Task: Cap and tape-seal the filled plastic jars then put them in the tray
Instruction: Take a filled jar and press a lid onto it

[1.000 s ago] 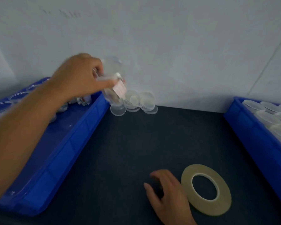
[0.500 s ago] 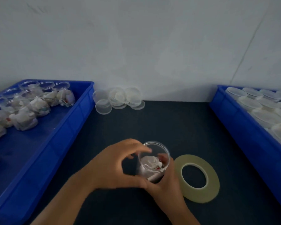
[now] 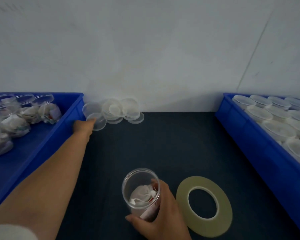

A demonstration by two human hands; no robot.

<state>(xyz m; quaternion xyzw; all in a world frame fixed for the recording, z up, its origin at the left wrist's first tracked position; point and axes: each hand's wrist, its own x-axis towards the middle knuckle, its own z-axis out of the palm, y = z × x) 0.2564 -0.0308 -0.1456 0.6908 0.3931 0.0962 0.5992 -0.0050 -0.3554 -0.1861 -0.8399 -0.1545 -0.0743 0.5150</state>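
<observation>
Pale wall (image 3: pixel 145 49), dark tabletop (image 3: pixel 171 144)

Bare hands and one sleeved arm, head view.
Left hand (image 3: pixel 82 126) and right hand (image 3: pixel 163 220) bare; left forearm (image 3: pixel 47 184) bare along its whole length up to a pale off-white sleeve (image 3: pixel 9 232), blurred, plain, in the lower left corner of the frame.

Your mat (image 3: pixel 163 144) has the left tray (image 3: pixel 47 148) along its left side, with uncapped filled jars (image 3: pixel 16 125) bunched at its far end. The right tray (image 3: pixel 249 144) runs down the right side, packed with capped jars (image 3: pixel 275 118). The loose lids (image 3: pixel 118 108) are piled at the back against the wall, beside the left tray's far corner, and your left hand (image 3: pixel 83 126) is touching the nearest one. Up front your right hand (image 3: pixel 163 213) holds the jar (image 3: pixel 140 193), and the tape roll (image 3: pixel 208 228) lies flat just right of it.
</observation>
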